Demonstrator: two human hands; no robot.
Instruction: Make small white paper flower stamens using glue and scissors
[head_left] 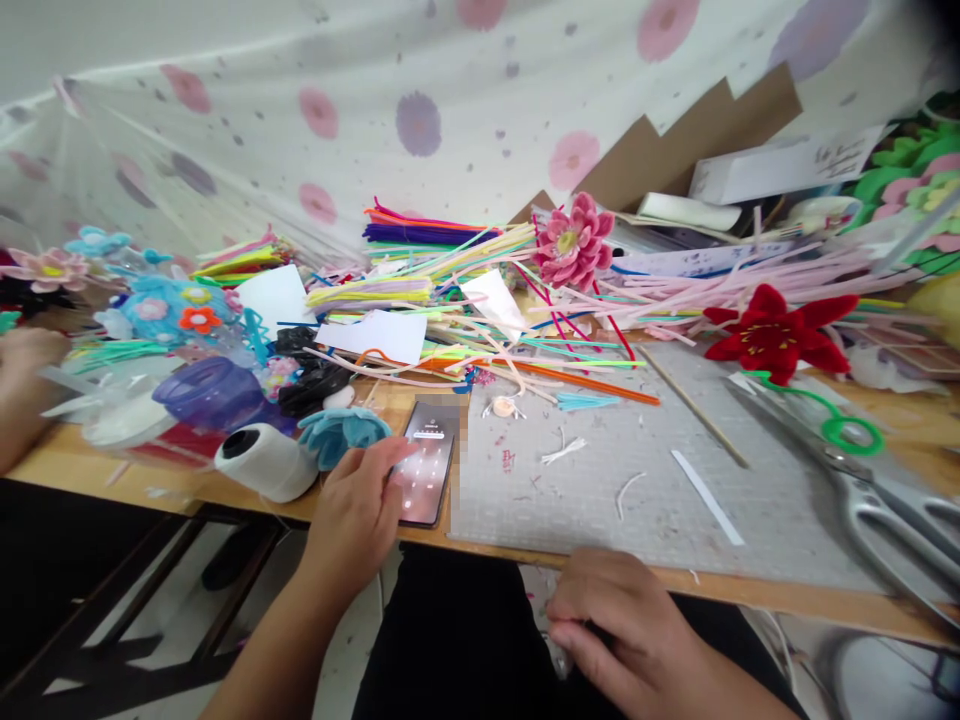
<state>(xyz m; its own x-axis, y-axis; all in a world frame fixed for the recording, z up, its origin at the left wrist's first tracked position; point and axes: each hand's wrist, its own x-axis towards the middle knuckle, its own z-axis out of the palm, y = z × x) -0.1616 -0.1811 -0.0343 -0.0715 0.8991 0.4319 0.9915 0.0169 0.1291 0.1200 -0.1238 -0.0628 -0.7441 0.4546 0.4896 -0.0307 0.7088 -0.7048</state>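
A smartphone (pixel 429 478) lies face up near the table's front edge, its screen lit with a keypad. My left hand (pixel 356 515) reaches over its left side, the index finger stretched onto the screen and the other fingers loosely bent. My right hand (pixel 622 625) is just off the table's front edge, above my lap, with its fingers curled in. Something small and shiny shows by its thumb, too unclear to name. Left of the phone are a blue felt-like flower (pixel 345 437) and a white thread cone (pixel 266 462).
A grey cutting mat (pixel 525 510) carries a thin stick (pixel 697 410), a white strip (pixel 706 497) and large scissors (pixel 862 480). Pipe cleaners (pixel 435 235) pile up behind, with a pink flower (pixel 574 242) and a red flower (pixel 780 335). Another person's hand (pixel 30 375) is at far left.
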